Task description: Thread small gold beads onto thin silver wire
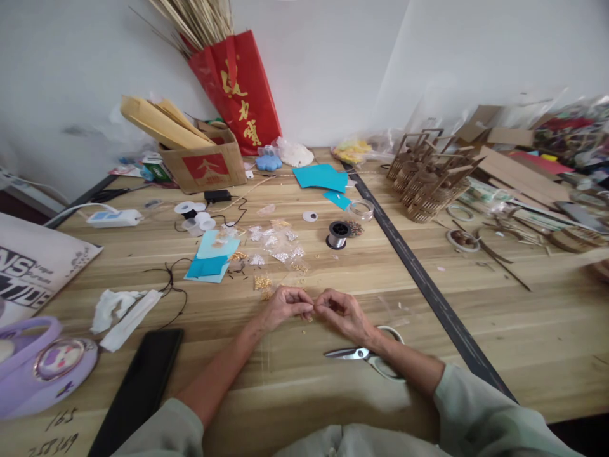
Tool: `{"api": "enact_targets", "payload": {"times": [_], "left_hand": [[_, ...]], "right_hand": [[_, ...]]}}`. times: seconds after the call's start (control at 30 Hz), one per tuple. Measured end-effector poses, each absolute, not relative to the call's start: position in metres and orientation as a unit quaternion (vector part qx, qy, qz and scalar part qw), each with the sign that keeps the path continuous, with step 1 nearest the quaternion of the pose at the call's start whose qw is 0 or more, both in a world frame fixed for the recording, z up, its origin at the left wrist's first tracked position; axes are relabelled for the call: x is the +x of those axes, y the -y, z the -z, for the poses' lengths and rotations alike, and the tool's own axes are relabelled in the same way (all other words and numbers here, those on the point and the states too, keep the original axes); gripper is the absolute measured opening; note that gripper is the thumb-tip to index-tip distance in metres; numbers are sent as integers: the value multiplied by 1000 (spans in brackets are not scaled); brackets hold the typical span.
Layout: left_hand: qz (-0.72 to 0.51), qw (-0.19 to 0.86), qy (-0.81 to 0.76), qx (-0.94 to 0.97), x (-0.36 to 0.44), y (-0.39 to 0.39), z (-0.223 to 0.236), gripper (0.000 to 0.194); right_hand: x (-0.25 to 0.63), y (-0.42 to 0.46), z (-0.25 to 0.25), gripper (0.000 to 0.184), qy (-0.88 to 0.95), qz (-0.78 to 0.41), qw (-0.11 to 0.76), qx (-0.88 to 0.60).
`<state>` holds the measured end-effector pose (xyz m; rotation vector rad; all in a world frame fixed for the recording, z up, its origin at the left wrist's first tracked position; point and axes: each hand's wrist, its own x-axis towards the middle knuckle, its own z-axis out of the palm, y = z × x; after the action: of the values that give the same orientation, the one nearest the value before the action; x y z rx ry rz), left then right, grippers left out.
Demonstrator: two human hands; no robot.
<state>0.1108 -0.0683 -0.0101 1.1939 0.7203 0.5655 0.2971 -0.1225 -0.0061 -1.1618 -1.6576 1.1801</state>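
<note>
My left hand [285,304] and my right hand [341,311] rest on the wooden table [304,393] with their fingertips pinched together and almost touching each other. Something tiny sits between the fingertips; I cannot make out what it is. A few small gold beads [262,282] lie just beyond my left hand. Several small clear bags of beads [278,244] are spread farther back. Scissors [368,355] lie under my right wrist. A spool of thin wire [337,235] stands behind the bags.
A black phone [140,387] and a lilac bag [33,368] lie near left, with crumpled white tissue [121,311]. Blue paper sheets [321,178], a cardboard box [202,162] and a red bag [238,89] stand at the back. Wooden laser-cut baskets [428,174] crowd the right table.
</note>
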Motion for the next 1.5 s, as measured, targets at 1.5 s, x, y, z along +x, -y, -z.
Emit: {"api": "enact_targets", "payload": {"times": [1.5], "left_hand": [[-295, 729, -301, 539, 110, 66, 15, 23]], "right_hand": [[297, 120, 12, 15, 664, -401, 402, -487]]}}
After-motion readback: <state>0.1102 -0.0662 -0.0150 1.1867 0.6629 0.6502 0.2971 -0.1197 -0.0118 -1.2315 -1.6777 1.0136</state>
